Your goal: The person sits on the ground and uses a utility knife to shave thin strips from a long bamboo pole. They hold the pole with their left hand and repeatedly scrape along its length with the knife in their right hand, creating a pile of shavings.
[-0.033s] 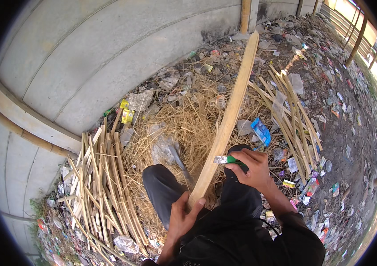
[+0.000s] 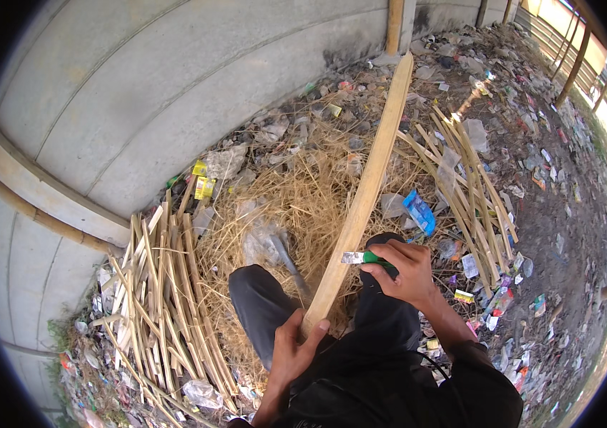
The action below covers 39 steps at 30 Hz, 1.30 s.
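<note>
A long, flat bamboo slat [image 2: 368,187] slants up and away from my lap, its far tip pointed. My left hand [image 2: 296,349] is closed round its near end, thumb on top. In my right hand [image 2: 405,271] is a small knife [image 2: 352,257] with a green handle, gripped in a fist. Its short, pale metal blade lies across the slat's right edge, a little below the slat's middle. My knees are on either side of the slat's lower part.
Straw-like shavings [image 2: 314,189] cover the ground ahead. A stack of bamboo strips [image 2: 168,299] lies left, another bundle [image 2: 471,196] right. A blue wrapper [image 2: 420,212] and scattered litter surround them. A grey panel wall [image 2: 196,85] rises behind; wooden poles [image 2: 576,64] stand far right.
The knife and the slat's far tip have shifted very slightly to the left. Both hands keep their grips.
</note>
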{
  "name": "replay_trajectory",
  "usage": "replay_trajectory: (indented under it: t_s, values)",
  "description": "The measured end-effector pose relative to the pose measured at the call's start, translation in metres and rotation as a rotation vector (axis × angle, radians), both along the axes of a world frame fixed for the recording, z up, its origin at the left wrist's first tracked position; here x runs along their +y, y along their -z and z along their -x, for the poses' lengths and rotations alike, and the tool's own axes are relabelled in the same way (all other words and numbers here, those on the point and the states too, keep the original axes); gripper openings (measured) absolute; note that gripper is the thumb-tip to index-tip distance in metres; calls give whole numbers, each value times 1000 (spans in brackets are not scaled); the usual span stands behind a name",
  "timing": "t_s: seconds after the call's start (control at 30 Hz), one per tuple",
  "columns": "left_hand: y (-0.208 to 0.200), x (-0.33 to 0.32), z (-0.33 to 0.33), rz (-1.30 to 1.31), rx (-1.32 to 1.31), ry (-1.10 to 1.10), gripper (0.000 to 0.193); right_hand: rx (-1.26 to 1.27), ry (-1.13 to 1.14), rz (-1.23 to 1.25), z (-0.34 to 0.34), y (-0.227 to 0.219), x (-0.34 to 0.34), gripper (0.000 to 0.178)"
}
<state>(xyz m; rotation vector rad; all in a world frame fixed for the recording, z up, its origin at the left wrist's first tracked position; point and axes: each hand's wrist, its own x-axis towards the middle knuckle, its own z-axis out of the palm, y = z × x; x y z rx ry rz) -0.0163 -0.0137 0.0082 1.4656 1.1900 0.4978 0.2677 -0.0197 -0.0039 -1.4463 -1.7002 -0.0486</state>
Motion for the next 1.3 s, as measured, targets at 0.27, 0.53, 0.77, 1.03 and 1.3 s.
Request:
replay_trajectory:
  t_s: [0.27, 0.53, 0.77, 1.03, 1.3]
  values:
    - [13, -5, 11, 65, -16, 4, 36, 27, 76, -68, -4, 10, 3, 23]
    - [16, -18, 43, 168, 22, 14, 35, 313, 372, -65, -82, 16, 9, 24]
    - [26, -2, 29, -11, 32, -29, 38, 683, -41, 254, 1, 15, 6, 25]
    - [9, 12, 19, -275, 238, 118, 45, 1029, -80, 402, 19, 33, 11, 22]
    - [5, 22, -18, -512, 36, 38, 47, 1147, -136, 345, 45, 22, 4, 20]
